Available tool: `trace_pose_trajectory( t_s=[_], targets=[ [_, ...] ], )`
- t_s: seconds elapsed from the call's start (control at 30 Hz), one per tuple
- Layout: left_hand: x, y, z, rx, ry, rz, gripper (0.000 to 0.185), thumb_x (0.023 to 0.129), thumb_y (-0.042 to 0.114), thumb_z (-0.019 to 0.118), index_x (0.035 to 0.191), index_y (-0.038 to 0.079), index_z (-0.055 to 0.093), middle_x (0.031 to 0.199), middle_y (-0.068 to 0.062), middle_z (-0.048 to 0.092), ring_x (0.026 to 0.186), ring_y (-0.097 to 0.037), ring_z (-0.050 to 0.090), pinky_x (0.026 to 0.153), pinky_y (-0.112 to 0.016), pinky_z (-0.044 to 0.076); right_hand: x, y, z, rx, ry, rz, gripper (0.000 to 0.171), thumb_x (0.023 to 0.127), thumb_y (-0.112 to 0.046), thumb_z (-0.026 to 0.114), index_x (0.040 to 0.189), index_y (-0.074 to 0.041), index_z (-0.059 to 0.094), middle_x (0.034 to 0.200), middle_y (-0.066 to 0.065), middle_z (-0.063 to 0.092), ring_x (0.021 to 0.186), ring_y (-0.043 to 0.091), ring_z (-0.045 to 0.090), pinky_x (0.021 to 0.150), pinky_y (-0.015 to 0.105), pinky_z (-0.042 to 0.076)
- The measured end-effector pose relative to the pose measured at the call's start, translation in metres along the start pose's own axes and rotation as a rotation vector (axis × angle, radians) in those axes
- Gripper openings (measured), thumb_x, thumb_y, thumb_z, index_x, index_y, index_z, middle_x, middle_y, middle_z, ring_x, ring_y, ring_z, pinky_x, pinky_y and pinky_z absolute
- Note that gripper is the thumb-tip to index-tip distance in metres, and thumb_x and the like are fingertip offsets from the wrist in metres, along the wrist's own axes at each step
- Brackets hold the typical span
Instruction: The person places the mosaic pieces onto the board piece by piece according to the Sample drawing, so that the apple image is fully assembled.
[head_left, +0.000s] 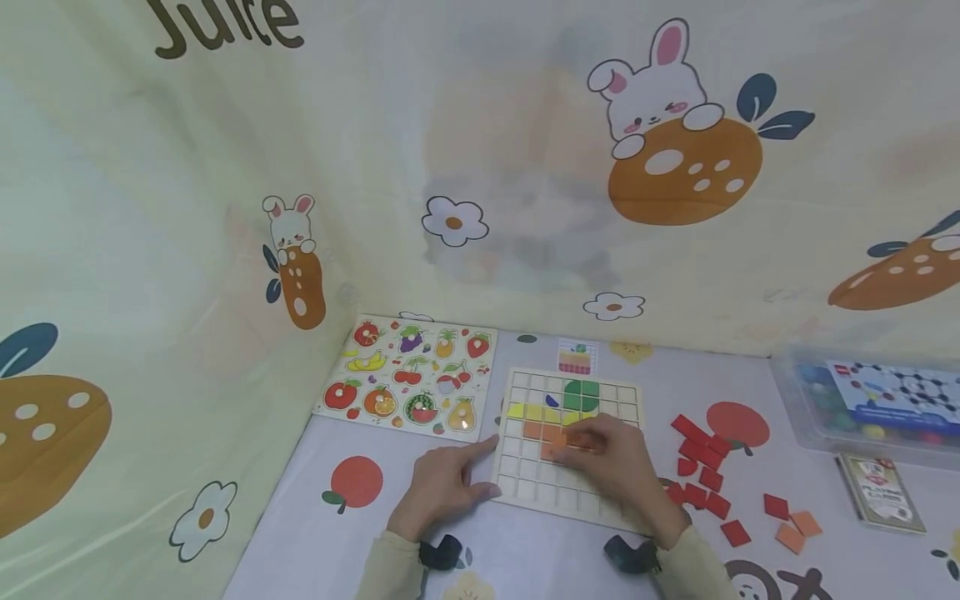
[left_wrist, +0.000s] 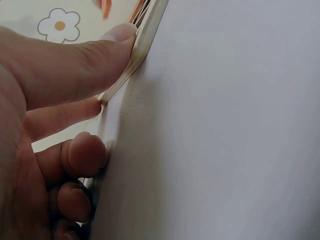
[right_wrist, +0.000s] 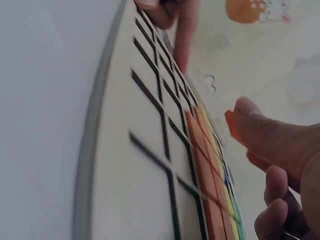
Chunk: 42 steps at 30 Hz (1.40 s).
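A pale wooden grid board (head_left: 517,479) lies on the table, holding green rounded pieces (head_left: 582,395), a small blue piece (head_left: 552,401), a yellow row (head_left: 536,412) and orange tiles (head_left: 534,431). My left hand (head_left: 442,483) rests at its left side, with thumb and index finger touching the edge; the other fingers are bent in the left wrist view. Over the orange rows, my right hand (head_left: 618,458) pinches an orange square tile (right_wrist: 233,127) between thumb and finger, slightly off the board's surface. The right hand hides part of the grid in the head view.
Red tiles (head_left: 701,452) lie scattered right of the board, with two loose orange tiles (head_left: 791,537) nearby. Farther right are a card box (head_left: 881,493) and a clear plastic bin (head_left: 806,429). A fruit puzzle (head_left: 408,392) and a small picture card (head_left: 577,357) lie behind.
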<state>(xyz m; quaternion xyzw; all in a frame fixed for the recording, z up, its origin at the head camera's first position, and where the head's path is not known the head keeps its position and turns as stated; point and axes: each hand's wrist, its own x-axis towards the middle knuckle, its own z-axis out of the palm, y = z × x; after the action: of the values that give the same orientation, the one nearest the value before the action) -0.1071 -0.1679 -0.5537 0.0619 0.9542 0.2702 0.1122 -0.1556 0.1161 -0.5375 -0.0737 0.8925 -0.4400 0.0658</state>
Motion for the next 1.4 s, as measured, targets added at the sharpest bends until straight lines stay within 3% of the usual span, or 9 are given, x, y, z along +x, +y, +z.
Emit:
trace_pose_trajectory(
  t_s=[0.13, 0.33, 0.77, 1.13, 1.4],
  targets=[
    [0.000, 0.001, -0.001, -0.002, -0.007, 0.002, 0.071, 0.087, 0.051, 0.084, 0.152, 0.038, 0.058, 0.065, 0.009, 0.048, 0.058, -0.007, 0.041, 0.062, -0.026, 0.031, 0.002, -0.010, 0.013, -0.038, -0.013, 0.025, 0.035, 0.082, -0.038, 0.093, 0.110, -0.021, 0.082, 0.105, -0.004, 0.073, 0.092, 0.015, 0.064, 0.081, 0.031, 0.053],
    [-0.001, 0.002, -0.002, -0.003, -0.013, 0.002, 0.071, 0.087, 0.051, 0.084, 0.152, 0.038, 0.058, 0.064, 0.009, 0.048, 0.057, -0.007, 0.041, 0.062, -0.025, 0.031, 0.003, -0.020, 0.027, -0.152, 0.019, -0.018, 0.028, 0.082, -0.032, 0.092, 0.107, -0.022, 0.083, 0.095, -0.007, 0.069, 0.084, 0.013, 0.060, 0.078, 0.033, 0.048],
    [-0.001, 0.004, -0.003, 0.002, -0.011, -0.011, 0.070, 0.088, 0.050, 0.084, 0.152, 0.036, 0.059, 0.065, 0.009, 0.048, 0.058, -0.007, 0.041, 0.063, -0.025, 0.032, 0.006, -0.020, 0.040, -0.248, 0.022, -0.051, 0.036, 0.076, -0.036, 0.096, 0.107, -0.022, 0.084, 0.087, -0.009, 0.063, 0.081, 0.013, 0.054, 0.076, 0.034, 0.045],
    [-0.002, 0.004, -0.004, 0.003, -0.014, -0.017, 0.070, 0.088, 0.049, 0.084, 0.152, 0.037, 0.059, 0.066, 0.009, 0.048, 0.059, -0.007, 0.041, 0.064, -0.027, 0.032, 0.008, -0.022, 0.042, -0.271, 0.025, -0.085, 0.021, 0.081, -0.030, 0.093, 0.100, -0.024, 0.085, 0.084, -0.010, 0.062, 0.076, 0.011, 0.051, 0.071, 0.030, 0.042],
    [-0.002, 0.004, -0.003, -0.013, -0.017, -0.019, 0.070, 0.088, 0.048, 0.084, 0.152, 0.038, 0.058, 0.066, 0.008, 0.048, 0.058, -0.007, 0.042, 0.063, -0.026, 0.032, -0.004, -0.020, 0.021, -0.221, -0.010, -0.040, 0.029, 0.086, -0.037, 0.090, 0.112, -0.025, 0.083, 0.092, -0.010, 0.067, 0.084, 0.013, 0.056, 0.077, 0.033, 0.048]
  ],
)
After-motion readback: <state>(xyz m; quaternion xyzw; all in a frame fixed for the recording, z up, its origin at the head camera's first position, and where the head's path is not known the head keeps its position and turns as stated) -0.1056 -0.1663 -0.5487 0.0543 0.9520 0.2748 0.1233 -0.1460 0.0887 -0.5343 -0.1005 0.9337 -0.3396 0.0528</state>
